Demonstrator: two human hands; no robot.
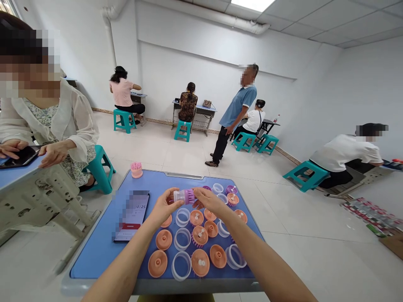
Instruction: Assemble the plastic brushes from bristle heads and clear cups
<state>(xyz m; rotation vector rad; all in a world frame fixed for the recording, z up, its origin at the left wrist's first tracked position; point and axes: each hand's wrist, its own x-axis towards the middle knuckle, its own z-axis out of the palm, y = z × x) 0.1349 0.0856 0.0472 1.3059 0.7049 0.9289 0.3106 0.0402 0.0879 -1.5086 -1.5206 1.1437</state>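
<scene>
Blue bench [100, 251] below, purple-bristled brush [185, 196] held above it, long axis roughly sideways, bristles pointing right, fingers of left hand [163, 206] pinching clear end, right hand's [210, 202] fingers curled at bristle tips, grip unclear.

Lit phone [138, 216], teal stools [105, 170], seated people [122, 92], standing person [238, 105], handbag [207, 103] on far desk [204, 110], white overhead pipe [201, 12]

The phone [134, 216] on my desk [103, 251] reads 0:25.
Those pale digits [141, 206] are all I can make out; anything left of them is lost in blocky blur. Lower on the screen, a red bar [130, 226] carries tiny characters I can't read, and labels on the packed bottles [371, 212] are too small.
</scene>
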